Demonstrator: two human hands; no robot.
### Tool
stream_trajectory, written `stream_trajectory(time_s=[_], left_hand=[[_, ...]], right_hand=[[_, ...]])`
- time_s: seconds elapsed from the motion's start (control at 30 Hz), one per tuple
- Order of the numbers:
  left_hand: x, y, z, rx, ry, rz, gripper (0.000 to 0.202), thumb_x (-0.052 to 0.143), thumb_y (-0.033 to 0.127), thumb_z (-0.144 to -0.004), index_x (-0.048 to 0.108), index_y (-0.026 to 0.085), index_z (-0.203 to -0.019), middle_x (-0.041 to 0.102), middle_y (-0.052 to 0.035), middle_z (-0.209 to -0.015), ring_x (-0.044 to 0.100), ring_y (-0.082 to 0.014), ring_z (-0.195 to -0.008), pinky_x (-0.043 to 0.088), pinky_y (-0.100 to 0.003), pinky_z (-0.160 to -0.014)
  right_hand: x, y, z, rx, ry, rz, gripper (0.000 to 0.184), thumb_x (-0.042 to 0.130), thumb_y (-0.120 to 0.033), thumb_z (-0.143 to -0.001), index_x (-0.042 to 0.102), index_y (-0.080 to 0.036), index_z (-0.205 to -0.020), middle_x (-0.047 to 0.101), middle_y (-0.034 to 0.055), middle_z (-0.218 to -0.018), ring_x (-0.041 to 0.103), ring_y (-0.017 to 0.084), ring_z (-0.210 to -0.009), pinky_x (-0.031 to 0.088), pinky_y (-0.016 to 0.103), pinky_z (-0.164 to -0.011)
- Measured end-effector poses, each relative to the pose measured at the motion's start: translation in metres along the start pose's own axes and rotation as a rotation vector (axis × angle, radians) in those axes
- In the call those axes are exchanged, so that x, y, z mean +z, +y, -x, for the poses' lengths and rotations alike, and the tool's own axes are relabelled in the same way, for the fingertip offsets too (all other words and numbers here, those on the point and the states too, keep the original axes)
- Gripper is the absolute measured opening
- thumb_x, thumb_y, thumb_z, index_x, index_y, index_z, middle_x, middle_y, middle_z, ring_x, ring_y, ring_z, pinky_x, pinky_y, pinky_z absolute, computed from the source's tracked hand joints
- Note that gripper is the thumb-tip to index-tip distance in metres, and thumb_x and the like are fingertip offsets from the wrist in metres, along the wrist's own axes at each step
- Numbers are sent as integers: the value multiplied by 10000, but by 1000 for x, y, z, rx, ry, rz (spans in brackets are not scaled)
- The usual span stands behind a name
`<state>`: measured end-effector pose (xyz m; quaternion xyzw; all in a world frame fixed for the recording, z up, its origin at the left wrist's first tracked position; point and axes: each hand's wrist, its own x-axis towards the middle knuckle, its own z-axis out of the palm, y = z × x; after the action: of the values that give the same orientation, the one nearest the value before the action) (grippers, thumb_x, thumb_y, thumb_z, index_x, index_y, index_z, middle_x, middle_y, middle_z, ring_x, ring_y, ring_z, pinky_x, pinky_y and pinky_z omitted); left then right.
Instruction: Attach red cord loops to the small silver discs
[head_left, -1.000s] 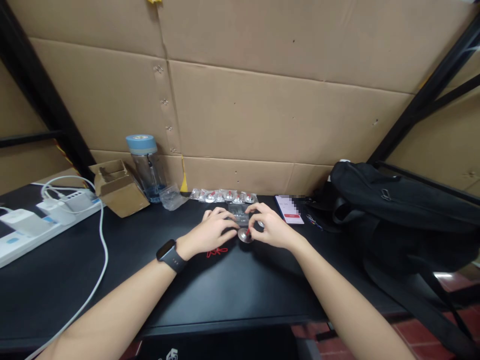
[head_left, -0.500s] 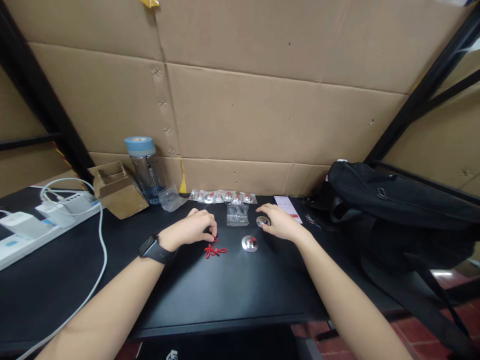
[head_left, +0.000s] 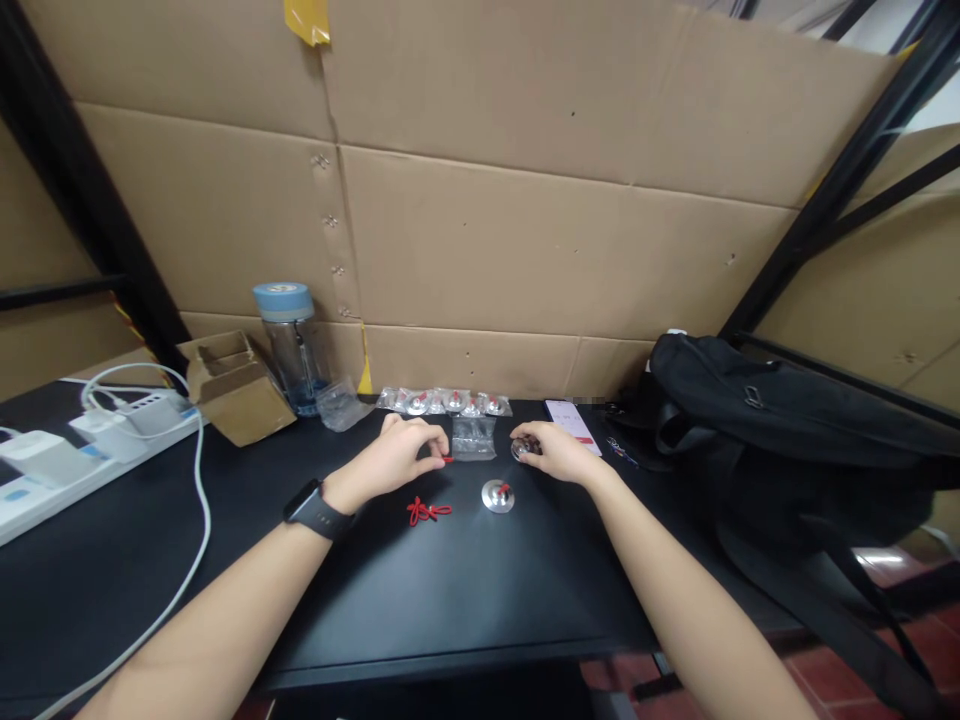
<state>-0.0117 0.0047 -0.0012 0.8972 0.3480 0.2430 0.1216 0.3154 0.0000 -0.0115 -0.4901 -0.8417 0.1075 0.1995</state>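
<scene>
My left hand [head_left: 409, 455] pinches a short red cord [head_left: 448, 459] between thumb and fingers, above the black table. Below it lies a small pile of red cords [head_left: 429, 511]. My right hand [head_left: 553, 452] has its fingers closed round the edge of a small metal cymbal [head_left: 523, 449], partly hidden by the fingers. Between the hands, nearer to me, a second cymbal [head_left: 495, 497] with a red cord at its centre lies on the table. A clear plastic bag [head_left: 474, 438] lies flat just beyond, between the hands.
Several bagged cymbals [head_left: 454, 401] line the back by the cardboard wall. A phone [head_left: 573, 425] and a black bag [head_left: 757, 420] are at the right. Left stand a bottle [head_left: 291, 345], an opened carton [head_left: 238, 390] and a power strip [head_left: 97, 450] with a trailing white cable.
My left hand has lifted a red cord off the pile and moved it right and away from me. The right hand keeps its cymbal, now tilted more upright. The view has tipped slightly upward.
</scene>
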Motion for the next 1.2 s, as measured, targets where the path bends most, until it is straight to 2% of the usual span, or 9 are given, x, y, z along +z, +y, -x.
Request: stream_trajectory(time_s=[0.13,0.23,0.43,0.57,0.8,1.03,1.2], left_hand=[[1,9,-4,-55,80,40,136,718,403,-861,741,277,-906,775,11,-877,683,-211,-940,346,-357,-931],[0,19,-4,-109,112,76,105,722,378,-866,751,278,-884,781,17,-886,691,-207,-925,375,-344,-903],[1,35,-4,-105,213,-2,142,628,347,-942,734,262,-901,764,-3,-1001,655,-218,-1006,337,-360,-894],[9,42,-3,-70,242,-45,150,573,331,-978,701,256,-954,729,-10,-1057,626,-213,-1034,297,-371,-883],[18,50,-1,-45,328,-39,129,552,252,-973,679,247,-998,621,-38,-1210,558,-227,-1165,298,-377,-892],[19,48,-1,-29,348,-6,149,527,289,-994,671,253,-1009,615,-39,-1182,566,-224,-1140,312,-383,-903],[20,50,0,6,402,-63,143,527,281,-994,668,256,-1005,616,-43,-1153,567,-220,-1122,301,-387,-886]], right_hand=[[-8,-10,-2,-20,159,-78,320,701,-161,-787,704,-188,-1106,724,81,-1074,677,205,-909,530,336,-850],[-7,-28,-2,-89,283,-195,293,677,-162,-803,693,-206,-1092,709,74,-1101,671,200,-937,535,346,-873],[8,-74,0,-233,357,-402,304,722,-207,-817,678,-244,-1116,683,71,-1200,653,227,-1092,532,373,-945],[18,-92,1,-256,440,-494,288,750,-244,-826,673,-243,-1103,682,81,-1203,636,239,-1153,498,405,-1027],[27,-97,2,-273,451,-581,303,757,-233,-822,666,-245,-1111,671,93,-1224,626,253,-1183,498,428,-1045],[27,-97,1,-236,445,-612,315,772,-261,-820,668,-245,-1117,665,94,-1233,625,255,-1182,519,419,-1005],[28,-98,2,-230,462,-634,313,786,-279,-813,674,-244,-1103,669,95,-1234,632,256,-1168,537,406,-958]])
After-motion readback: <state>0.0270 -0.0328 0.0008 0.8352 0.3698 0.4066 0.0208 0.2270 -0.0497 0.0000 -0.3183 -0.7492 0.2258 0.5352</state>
